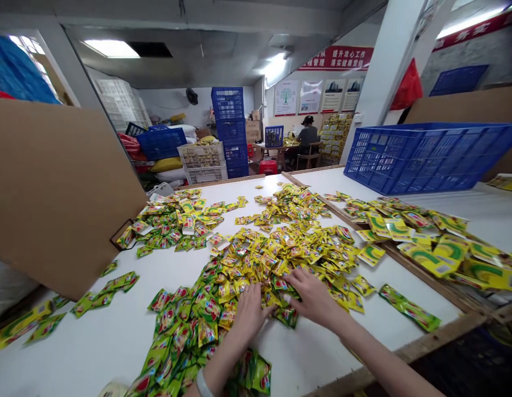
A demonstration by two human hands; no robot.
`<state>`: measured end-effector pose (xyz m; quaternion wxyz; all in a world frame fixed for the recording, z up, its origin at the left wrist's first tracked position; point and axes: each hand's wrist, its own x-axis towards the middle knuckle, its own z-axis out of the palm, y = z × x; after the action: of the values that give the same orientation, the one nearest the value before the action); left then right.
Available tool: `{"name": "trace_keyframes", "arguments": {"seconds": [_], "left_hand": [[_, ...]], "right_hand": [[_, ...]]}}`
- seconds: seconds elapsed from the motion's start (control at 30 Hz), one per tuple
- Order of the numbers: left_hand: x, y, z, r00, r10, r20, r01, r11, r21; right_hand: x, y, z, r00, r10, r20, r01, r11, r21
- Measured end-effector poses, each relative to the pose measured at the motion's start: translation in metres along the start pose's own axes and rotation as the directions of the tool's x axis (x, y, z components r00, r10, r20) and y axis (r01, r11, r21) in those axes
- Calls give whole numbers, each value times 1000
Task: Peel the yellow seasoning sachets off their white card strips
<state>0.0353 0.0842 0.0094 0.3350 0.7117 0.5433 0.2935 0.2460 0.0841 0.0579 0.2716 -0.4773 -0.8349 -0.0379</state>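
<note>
Blue plastic lattice crate (408, 165) beyond right grip (311, 295), to its right; brown cardboard sheet (53, 193) well left of left grip (248, 310). Glossy, crinkled yellow and green rectangular sachets (280, 242) heaped on white, wood-edged desk (102, 342), beneath and ahead of both, long axes mixed. Both grips curled onto them; can't tell whether either clamps any.

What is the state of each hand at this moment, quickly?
Left hand: open, fingers bent over the packets; whether it holds one cannot be told.
Right hand: open, thumb apart from fingers, among the packets; any hold cannot be told.
</note>
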Motion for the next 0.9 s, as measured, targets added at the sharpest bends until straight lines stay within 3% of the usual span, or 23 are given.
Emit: {"name": "trace_keyframes", "arguments": {"seconds": [0.07, 0.13, 0.2, 0.3, 0.4, 0.5, 0.6, 0.67, 0.8, 0.87, 0.9], "left_hand": [[2, -1, 3, 1000, -28, 0, 28, 999, -25], [0, -2, 1, 998, -64, 17, 65, 994, -83], [-5, -3, -4, 991, -113, 71, 124, 976, -178], [-14, 1, -13, 954, -159, 253, 243, 905, -348], [-25, 12, -26, 896, -98, 434, 317, 825, -467], [-37, 24, -36, 870, -27, 491, 353, 731, -584], [-46, 27, -39, 885, -55, 462, 405, 582, -705], [-49, 27, -37, 893, -109, 436, 420, 544, -726], [-47, 30, -34, 931, -102, 351, 324, 675, -663], [-45, 32, -32, 951, -81, 297, 264, 709, -654], [-43, 32, -31, 959, -79, 272, 245, 710, -660]], "right_hand": [[4, -10, 28, 1000, -8, -14, 8, 1000, 13], [3, -7, 39, 998, 24, -65, -22, 999, 30], [-3, -1, 36, 989, 58, -134, -51, 997, 58], [-22, -6, 24, 977, 41, -207, -20, 994, 107], [-38, -25, 9, 947, -230, -225, 249, 966, 63], [-41, -44, -5, 833, -519, -193, 517, 853, -64], [-35, -53, -14, 799, -584, -143, 576, 812, -98], [-33, -54, -15, 806, -576, -135, 572, 817, -67], [-37, -51, -8, 835, -524, -169, 543, 834, 95], [-42, -52, -2, 922, -355, -156, 388, 865, 320], [-45, -54, 3, 971, -205, -127, 241, 839, 487]]}}
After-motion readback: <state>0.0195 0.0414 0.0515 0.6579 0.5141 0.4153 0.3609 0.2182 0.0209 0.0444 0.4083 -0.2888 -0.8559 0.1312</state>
